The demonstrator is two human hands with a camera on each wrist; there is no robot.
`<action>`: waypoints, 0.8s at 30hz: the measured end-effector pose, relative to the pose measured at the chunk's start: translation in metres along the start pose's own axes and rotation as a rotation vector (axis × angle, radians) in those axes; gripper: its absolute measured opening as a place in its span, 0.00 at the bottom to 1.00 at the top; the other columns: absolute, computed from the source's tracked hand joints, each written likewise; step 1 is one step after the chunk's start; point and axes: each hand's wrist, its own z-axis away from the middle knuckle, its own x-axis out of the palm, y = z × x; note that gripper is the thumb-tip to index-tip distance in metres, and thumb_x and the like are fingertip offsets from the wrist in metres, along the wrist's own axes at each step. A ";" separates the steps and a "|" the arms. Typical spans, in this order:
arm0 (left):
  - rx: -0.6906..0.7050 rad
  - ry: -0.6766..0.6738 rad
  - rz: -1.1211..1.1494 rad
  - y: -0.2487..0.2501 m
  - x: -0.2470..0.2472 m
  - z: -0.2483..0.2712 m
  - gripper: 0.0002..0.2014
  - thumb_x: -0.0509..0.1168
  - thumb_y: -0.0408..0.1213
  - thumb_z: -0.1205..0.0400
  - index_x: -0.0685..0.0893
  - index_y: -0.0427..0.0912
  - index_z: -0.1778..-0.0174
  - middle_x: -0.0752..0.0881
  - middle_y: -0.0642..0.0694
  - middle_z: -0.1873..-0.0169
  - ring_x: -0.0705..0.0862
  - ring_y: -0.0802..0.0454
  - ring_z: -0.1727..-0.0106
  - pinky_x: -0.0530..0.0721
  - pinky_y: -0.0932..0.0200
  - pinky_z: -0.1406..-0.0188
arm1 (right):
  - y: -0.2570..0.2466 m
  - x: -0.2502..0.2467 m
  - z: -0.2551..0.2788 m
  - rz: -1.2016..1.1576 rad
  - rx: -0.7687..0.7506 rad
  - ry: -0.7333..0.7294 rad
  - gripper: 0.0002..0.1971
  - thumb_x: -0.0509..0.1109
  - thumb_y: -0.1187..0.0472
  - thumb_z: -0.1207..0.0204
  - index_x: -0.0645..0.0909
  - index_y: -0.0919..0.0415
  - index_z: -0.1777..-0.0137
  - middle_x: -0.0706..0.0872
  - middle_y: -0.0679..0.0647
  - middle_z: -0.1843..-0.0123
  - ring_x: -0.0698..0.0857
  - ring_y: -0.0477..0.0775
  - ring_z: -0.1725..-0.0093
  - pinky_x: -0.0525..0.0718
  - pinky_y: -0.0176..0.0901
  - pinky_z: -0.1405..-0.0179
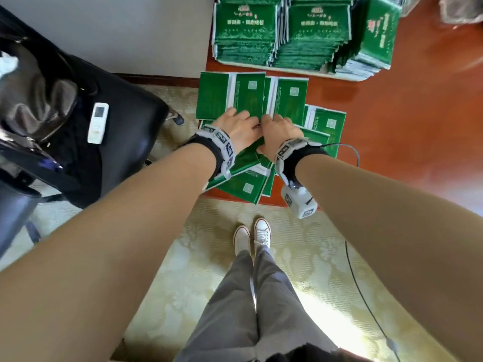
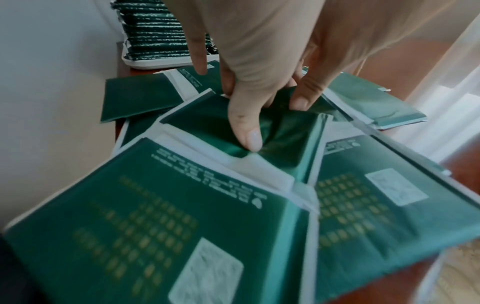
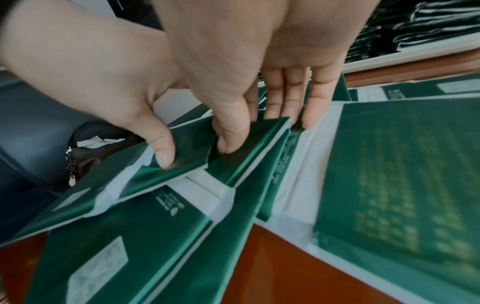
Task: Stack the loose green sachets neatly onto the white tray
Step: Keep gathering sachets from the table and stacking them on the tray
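1. Your left hand point(image 1: 239, 129) and right hand point(image 1: 281, 133) both pinch loose green sachets point(image 1: 285, 99) mid-frame, gathering them together.
2. The white tray point(image 1: 347, 77) waits at the top, already piled with neat stacks.

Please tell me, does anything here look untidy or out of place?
Yes. The loose green sachets lie fanned and overlapping at different angles on the red table, not squared. On the white tray, the rightmost stack leans sideways. Both the left hand and the right hand grip sachets.
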 end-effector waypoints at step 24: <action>-0.110 -0.044 0.269 -0.014 0.019 0.011 0.25 0.72 0.51 0.18 0.81 0.44 0.28 0.87 0.40 0.40 0.87 0.38 0.45 0.85 0.50 0.56 | 0.017 -0.011 0.004 0.094 0.074 -0.121 0.12 0.77 0.59 0.25 0.81 0.69 0.59 0.84 0.58 0.65 0.83 0.56 0.68 0.88 0.48 0.69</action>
